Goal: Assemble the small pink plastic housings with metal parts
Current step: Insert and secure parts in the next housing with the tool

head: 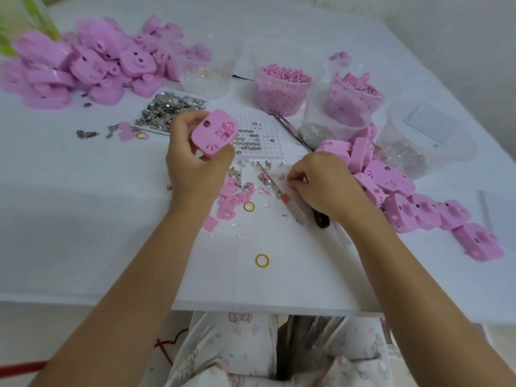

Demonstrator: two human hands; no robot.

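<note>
My left hand (192,160) grips a small pink housing (215,134) above the table, its open face turned toward me with a pink insert and a metal piece inside. My right hand (321,182) rests low on the table to the right, its fingertips pinching something tiny among scattered small parts (262,185); what it pinches is too small to tell. A white grid tray (262,141) with several metal contacts lies just behind the housing. A flat tray of loose metal parts (164,108) sits behind my left hand.
A heap of pink housings (83,65) fills the back left; another pile (396,191) runs along the right. Clear tubs hold pink pellets (282,88), pink pieces (354,90) and clear bits (206,74). A red-handled screwdriver (282,196) and rubber rings (262,260) lie near the front.
</note>
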